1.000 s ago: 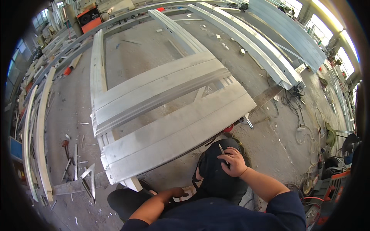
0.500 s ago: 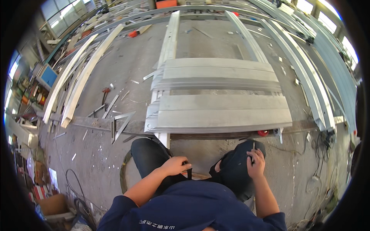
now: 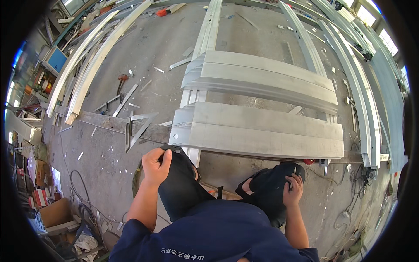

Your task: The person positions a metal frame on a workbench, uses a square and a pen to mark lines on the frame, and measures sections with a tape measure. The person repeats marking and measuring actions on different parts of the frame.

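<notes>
My left hand (image 3: 156, 166) is over my left knee, its thumb raised and its fingers curled in; the inside of the fist is hidden. Over my right knee, my right hand (image 3: 293, 191) grips a slim pointed thing like a pencil (image 3: 294, 171), its tip sticking up past the fingers. In front of my knees lies a stack of pale grey metal profiles (image 3: 266, 131) with stepped left ends, one bearing a round hole. A second stack of profiles (image 3: 266, 74) lies beyond it. Both rest across two long metal bars (image 3: 207, 37) running away from me.
A triangular set square (image 3: 142, 131) lies left of the near stack, with a red-headed hammer (image 3: 121, 83) beyond it. Long profiles (image 3: 102, 54) stand at left, more (image 3: 355, 96) at right. Cables (image 3: 355, 185) coil on the floor at right. A cardboard box (image 3: 56, 212) sits lower left.
My left hand has moved from my lap out to the left and forward over my left knee. The right hand stays at the right knee with the slim thing. The view has tilted down.
</notes>
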A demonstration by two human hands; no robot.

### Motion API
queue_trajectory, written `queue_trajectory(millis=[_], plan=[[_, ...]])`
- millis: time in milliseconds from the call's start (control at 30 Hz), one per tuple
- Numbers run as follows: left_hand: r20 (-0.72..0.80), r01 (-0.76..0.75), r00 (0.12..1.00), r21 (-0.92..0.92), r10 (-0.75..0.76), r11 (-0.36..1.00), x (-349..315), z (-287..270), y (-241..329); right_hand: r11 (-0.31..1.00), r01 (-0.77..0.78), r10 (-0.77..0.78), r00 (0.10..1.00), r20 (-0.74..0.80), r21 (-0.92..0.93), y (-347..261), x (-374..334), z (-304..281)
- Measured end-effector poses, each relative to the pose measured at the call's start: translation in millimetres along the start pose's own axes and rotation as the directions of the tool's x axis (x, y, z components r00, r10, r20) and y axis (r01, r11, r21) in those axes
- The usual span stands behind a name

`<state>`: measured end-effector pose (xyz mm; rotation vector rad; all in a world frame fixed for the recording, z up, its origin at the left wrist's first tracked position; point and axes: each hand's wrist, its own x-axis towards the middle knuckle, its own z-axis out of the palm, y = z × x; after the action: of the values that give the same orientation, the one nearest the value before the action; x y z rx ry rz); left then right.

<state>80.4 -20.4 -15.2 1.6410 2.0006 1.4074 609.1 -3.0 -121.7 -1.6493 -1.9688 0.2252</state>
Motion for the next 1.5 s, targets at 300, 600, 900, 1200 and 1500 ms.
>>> queue_trajectory(millis=[300,600,900,1200,1500], plan=[[-0.007,-0.303,0.953,0.048,0.304,0.952,24.3,22.8,-7.9,0.999,0.013,-0.012,0.999,0.045,-0.030,-5.1,16.7,4.1],[0.039,-0.330,0.943,-0.012,0.330,0.944,36.3,26.9,-6.7,0.998,-0.009,0.012,0.999,0.048,-0.057,-4.8,23.4,7.2],[0.097,-0.306,0.946,-0.043,0.309,0.951,39.1,44.0,-5.9,0.997,-0.033,0.036,0.998,0.047,-0.069,-8.3,24.4,6.6],[0.106,-0.279,0.954,-0.037,0.282,0.960,35.5,43.6,-3.4,0.998,-0.016,0.018,0.999,0.042,-0.059,-8.8,24.4,6.0],[0.209,-0.433,0.890,0.106,0.406,0.895,42.0,36.7,14.5,0.999,0.006,-0.004,0.999,0.038,-0.050,-2.0,22.5,8.7]])
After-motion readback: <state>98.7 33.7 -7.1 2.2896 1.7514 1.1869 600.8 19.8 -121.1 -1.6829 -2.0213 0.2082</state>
